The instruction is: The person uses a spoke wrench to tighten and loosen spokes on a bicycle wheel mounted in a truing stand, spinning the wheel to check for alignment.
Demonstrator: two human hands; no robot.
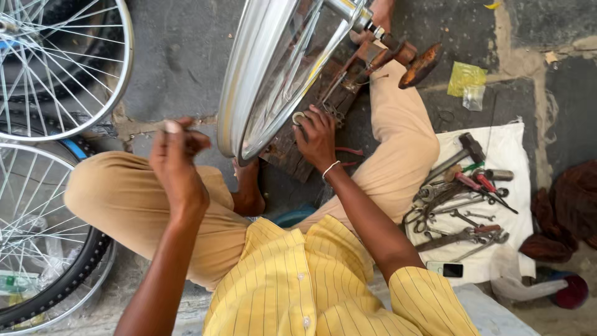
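Sitting on concrete floor; right hand grip pinching wheel rim; left hand fisted.

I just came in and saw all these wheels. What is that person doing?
A person in a yellow striped shirt sits on the ground with a shiny bicycle wheel rim standing between their knees. Their right hand rests at the spokes by a wooden block, pinching a small ring. Their left hand is raised, closed around something small. A hammer, pliers and spanners lie on a white cloth beside them. More wheels lie nearby.
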